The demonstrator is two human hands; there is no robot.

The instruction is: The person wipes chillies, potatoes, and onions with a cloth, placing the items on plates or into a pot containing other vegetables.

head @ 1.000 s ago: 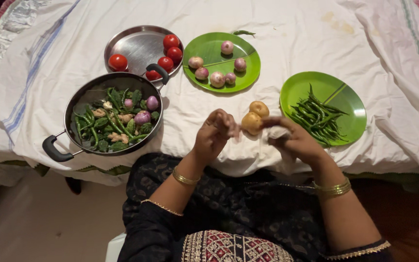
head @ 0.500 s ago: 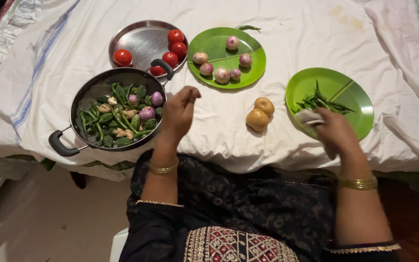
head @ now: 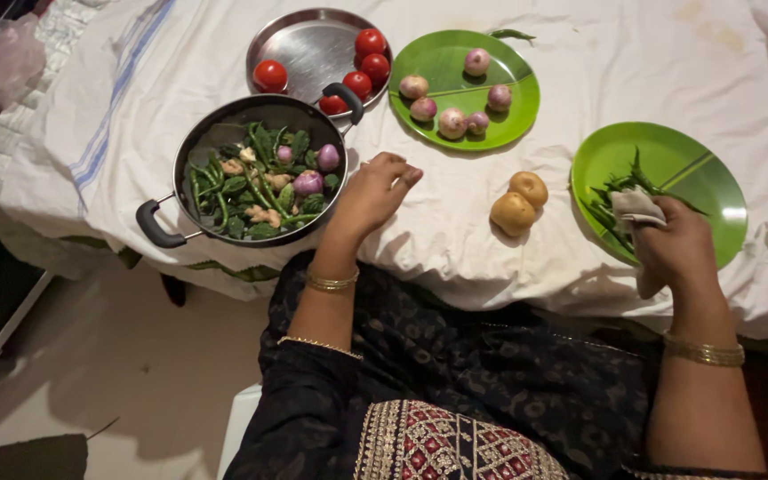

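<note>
My left hand [head: 373, 191] rests on the white cloth just right of a black two-handled pan [head: 160, 233], fingers loosely curled, nothing in it. The pan holds green chillies, leaves, ginger pieces and small purple onions [head: 308, 182]. My right hand [head: 673, 244] lies on the near edge of a green plate [head: 713, 178] that carries green chillies [head: 611, 191]; its fingers close on a small pale piece [head: 637, 204] that I cannot identify. Two potatoes [head: 519, 203] sit on the cloth between my hands.
A steel plate [head: 308, 49] with several red tomatoes [head: 369, 42] stands behind the pan. Another green plate [head: 455, 62] holds several small onions [head: 477, 62]. A single green chilli [head: 510, 35] lies beyond it. The cloth-covered surface ends at my lap.
My hands were together over the potatoes; they have parted. The left hand went toward the pan and now rests beside it, the right moved to the green plate of chillies.
</note>
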